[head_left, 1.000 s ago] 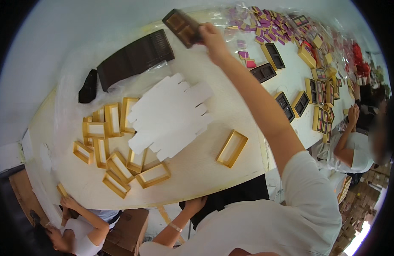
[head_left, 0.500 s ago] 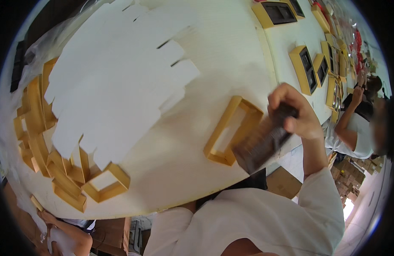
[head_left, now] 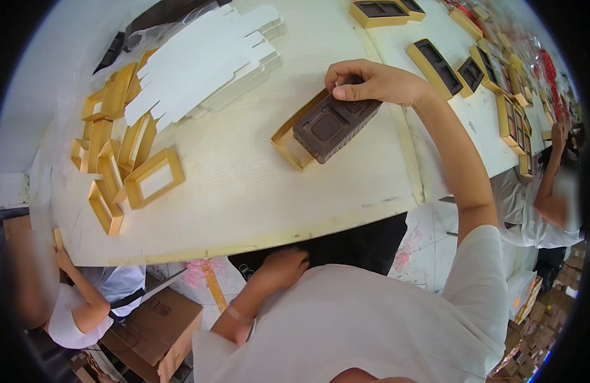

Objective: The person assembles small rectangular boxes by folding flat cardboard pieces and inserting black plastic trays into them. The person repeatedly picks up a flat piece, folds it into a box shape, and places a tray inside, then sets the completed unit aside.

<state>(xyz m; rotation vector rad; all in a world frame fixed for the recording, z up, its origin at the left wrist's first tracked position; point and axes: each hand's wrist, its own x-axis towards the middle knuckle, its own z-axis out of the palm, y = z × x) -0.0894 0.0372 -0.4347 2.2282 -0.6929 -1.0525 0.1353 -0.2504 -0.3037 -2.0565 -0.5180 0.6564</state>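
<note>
Right hand (head_left: 378, 83) clamped on brown tray (head_left: 333, 124) over gold frame (head_left: 294, 137) on table (head_left: 244, 191); left hand (head_left: 282, 268) below table edge, grip unclear

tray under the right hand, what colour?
Dark brown tray, held by the right hand over a gold frame; head view.

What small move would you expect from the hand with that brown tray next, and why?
Probably lowering the far end of the brown tray until it drops flat into the gold frame. The right hand grips its far end, and the tray lies tilted across the frame, not seated yet. The left hand is below the table edge, away from it.
</note>
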